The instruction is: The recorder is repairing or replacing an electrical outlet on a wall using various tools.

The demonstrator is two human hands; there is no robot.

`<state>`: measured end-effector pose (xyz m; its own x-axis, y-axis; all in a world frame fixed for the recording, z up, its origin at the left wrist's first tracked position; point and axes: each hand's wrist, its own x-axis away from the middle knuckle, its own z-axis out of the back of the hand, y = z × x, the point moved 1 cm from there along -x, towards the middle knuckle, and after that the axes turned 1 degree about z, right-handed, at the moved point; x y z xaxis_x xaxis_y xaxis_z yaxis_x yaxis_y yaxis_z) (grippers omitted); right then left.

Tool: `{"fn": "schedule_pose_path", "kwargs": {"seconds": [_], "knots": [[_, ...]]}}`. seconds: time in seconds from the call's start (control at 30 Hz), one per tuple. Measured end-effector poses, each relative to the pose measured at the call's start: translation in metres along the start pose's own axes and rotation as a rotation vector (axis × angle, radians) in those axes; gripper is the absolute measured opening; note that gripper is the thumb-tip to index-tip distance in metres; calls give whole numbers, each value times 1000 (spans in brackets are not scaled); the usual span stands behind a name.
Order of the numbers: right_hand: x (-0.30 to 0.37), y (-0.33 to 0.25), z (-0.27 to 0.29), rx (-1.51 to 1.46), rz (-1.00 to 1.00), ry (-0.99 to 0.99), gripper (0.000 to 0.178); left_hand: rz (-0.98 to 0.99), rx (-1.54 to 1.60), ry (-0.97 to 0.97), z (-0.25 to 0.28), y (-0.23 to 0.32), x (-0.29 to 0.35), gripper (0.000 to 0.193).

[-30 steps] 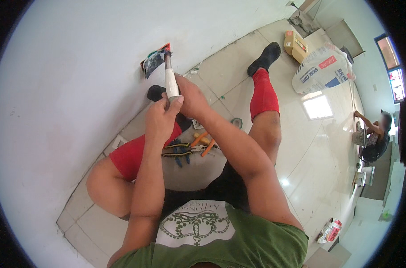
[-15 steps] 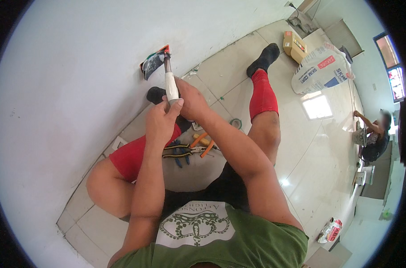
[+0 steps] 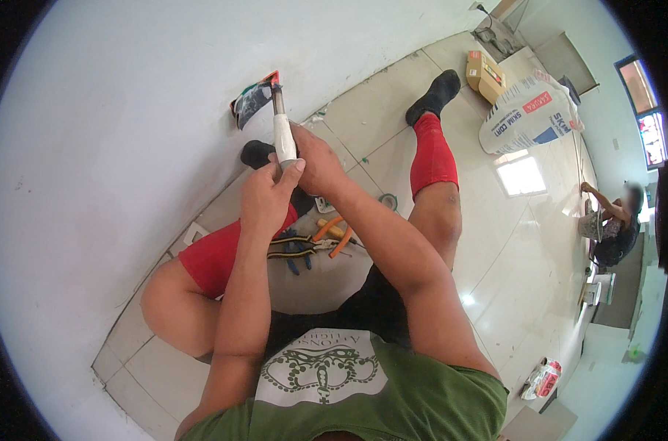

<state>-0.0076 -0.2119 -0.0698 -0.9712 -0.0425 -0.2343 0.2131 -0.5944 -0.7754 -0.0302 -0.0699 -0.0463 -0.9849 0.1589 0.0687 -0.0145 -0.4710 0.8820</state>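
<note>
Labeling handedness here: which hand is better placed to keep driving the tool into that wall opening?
Probably right. The right hand wraps the white-handled tool nearer its tip at the wall opening; the left hand only caps the handle's end.

Wall [image 3: 113,110], upper left: plain white. Wall opening [image 3: 252,99]: dark, orange-red at its top corner. Tool [image 3: 282,136] in both hands: white handle, dark metal tip. Floor [image 3: 510,242]: glossy pale cream tiles, thin grey grout lines. Socks [image 3: 431,151]: red legs, black feet. Pliers [image 3: 297,246] at centre: black handles with yellow stripes. Second pair [image 3: 334,234] beside them: orange handles. Shirt [image 3: 393,397], bottom: olive green, white panel with dark green ornamental crown print. Shorts [image 3: 371,301]: black. Sack [image 3: 529,110], upper right: white with red and blue markings. Box [image 3: 482,72] next to it: tan cardboard.
</note>
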Motion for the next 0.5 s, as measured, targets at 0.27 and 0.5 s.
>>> {"fn": "schedule_pose_path", "kwargs": {"seconds": [0.27,0.5], "knots": [[4,5,-2,2,-38,-8,67,81,-51,-82,3,9,2,53],[5,12,-3,-8,-78,29,57,-41,55,7,-7,6,2,55]]}}
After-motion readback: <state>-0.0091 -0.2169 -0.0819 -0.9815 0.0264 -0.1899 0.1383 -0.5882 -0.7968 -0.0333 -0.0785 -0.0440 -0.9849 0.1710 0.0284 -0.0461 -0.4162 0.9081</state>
